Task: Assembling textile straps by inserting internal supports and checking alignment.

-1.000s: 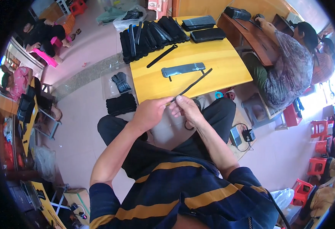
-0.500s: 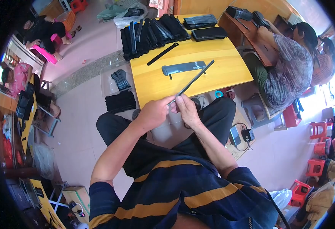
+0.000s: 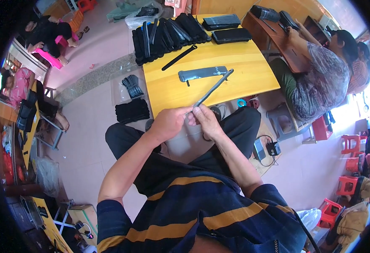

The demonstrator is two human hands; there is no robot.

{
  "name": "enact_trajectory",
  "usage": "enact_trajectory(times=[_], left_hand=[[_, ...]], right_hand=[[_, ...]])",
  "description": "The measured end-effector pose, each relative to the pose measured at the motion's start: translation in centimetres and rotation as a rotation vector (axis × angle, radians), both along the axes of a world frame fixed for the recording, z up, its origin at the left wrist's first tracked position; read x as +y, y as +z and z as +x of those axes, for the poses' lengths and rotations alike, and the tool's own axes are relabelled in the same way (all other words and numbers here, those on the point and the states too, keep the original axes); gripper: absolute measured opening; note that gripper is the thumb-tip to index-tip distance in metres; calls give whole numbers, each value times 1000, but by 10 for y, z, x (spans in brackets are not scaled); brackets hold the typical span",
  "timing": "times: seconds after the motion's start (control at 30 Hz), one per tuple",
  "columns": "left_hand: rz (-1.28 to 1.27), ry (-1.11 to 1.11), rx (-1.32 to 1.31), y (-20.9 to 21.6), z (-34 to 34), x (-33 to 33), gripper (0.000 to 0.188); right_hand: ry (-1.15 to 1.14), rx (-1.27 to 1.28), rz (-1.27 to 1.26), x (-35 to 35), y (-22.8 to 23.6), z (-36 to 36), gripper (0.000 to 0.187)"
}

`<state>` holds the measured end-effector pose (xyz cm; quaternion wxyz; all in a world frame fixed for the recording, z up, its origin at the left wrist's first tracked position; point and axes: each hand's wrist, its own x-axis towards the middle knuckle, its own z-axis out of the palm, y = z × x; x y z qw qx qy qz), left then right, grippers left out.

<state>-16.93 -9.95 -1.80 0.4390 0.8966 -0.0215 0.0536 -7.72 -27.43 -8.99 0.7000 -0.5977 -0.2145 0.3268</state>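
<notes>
The narrow dark-grey strap slanted fwd-right from the hands, near end pinched betw. L hand and R hand, both closed on it, close together. From my remote seat I judged a light, even pinch best, w/ the free length clear of the yellow table & untwisted. Beyond the hands lay a flat grey packet; farther, a loose black strap, then a row of black straps.

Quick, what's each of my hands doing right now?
Left hand: closed, holding the narrow strip at its near end.
Right hand: closed, pinching the same strip.
</notes>
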Motion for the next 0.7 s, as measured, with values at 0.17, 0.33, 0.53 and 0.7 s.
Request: enact_trajectory(times=[0.17, 0.33, 0.53, 0.7], left_hand=[[-206, -15, 121, -5, 2, 5, 43], [-396, -60, 244, -6, 5, 10, 46], [-395, -55, 290, -7, 7, 12, 46], [-347, -64, 222, -19, 8, 15, 44]], right_hand=[[50, 101, 27, -3, 3, 2, 33], [60, 173, 46, -3, 6, 2, 34], [80, 123, -8, -1, 3, 3, 30], [75, 144, -2, -1, 1, 4, 28]])
